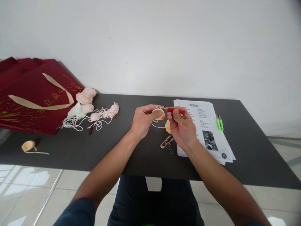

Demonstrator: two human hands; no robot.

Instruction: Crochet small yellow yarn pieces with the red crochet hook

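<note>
My left hand [146,121] pinches a small cream crochet piece [161,115] with an orange spot on it. In my right hand [184,128] is a crochet hook with a red handle [176,110], its metal tip pointing left to the yarn at my left fingers. A strand of yarn hangs from the piece and runs toward a yellow yarn ball [167,126], partly hidden behind my right hand. Just below lie a large safety pin [166,142] and a small teal stitch marker [169,149].
Printed sheets [207,125] lie under my right forearm, with green thread snips [219,122] at their edge. To the left are pale pink yarn [110,110], a dark red gift bag [35,94] and a small cream crochet cup [28,145]. A white wall stands behind the dark table [105,153].
</note>
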